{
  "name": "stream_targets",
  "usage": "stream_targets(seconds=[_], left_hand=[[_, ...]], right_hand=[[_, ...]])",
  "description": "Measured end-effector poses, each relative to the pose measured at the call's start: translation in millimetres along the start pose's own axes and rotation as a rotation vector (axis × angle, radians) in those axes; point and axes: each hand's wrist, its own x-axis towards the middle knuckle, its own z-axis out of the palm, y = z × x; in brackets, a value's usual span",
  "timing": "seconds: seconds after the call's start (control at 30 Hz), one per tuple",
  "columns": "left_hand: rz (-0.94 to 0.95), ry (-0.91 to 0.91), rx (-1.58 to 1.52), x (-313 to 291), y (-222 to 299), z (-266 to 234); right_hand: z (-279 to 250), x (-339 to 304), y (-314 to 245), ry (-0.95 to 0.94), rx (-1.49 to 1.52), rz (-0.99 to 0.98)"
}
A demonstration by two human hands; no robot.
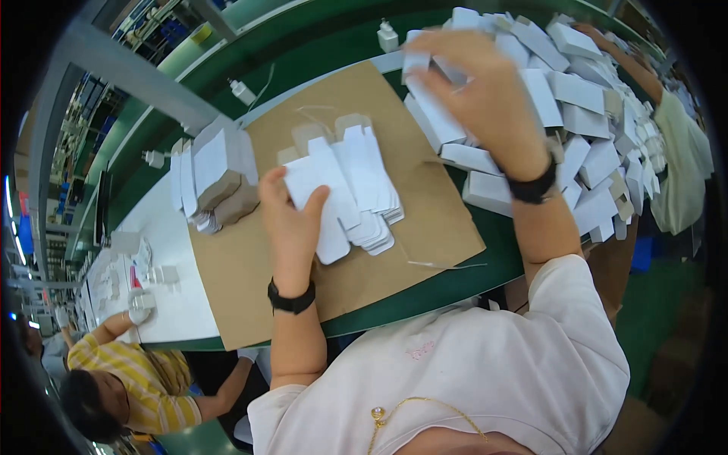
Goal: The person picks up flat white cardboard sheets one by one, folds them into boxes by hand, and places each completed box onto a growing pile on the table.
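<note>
A stack of flat white cartons (365,171) lies on a brown cardboard sheet in front of me. My left hand (292,216) is at the stack's near left side, its thumb and fingers around the edge of a flat white carton (305,176) lying askew on top. To the right, my right hand (481,98) is raised over a heap of folded white boxes (572,91). Motion smears its fingers. White boxes show right beside and beneath them, so whether it holds one cannot be made out.
The brown cardboard sheet (250,288) covers the green bench. Stacked white cartons (212,171) stand at its left. White chargers (388,36) lie along the far edge. A co-worker in yellow stripes (152,387) sits at left; another person's arm (633,68) reaches into the heap at right.
</note>
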Motion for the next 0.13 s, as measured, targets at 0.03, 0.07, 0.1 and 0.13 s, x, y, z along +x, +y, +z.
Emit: stream_targets(seconds=[0.03, 0.07, 0.1, 0.13], left_hand=[[0.011, -0.019, -0.005, -2.1, 7.5, 2.5], [0.013, -0.079, -0.138, -4.8, 18.1, 6.5], [0.011, -0.146, -0.269, -10.6, 26.0, 10.1], [0.010, -0.143, -0.271, -14.4, 28.4, 16.2]], right_hand=[[13.6, -2.9, -7.5, -0.111, 0.061, 0.024], [19.5, -4.7, -15.2, -0.310, 0.230, 0.152], [21.4, -7.9, -29.9, -0.497, 0.404, 0.287], [11.9, -12.8, -25.8, -0.475, 0.378, 0.319]])
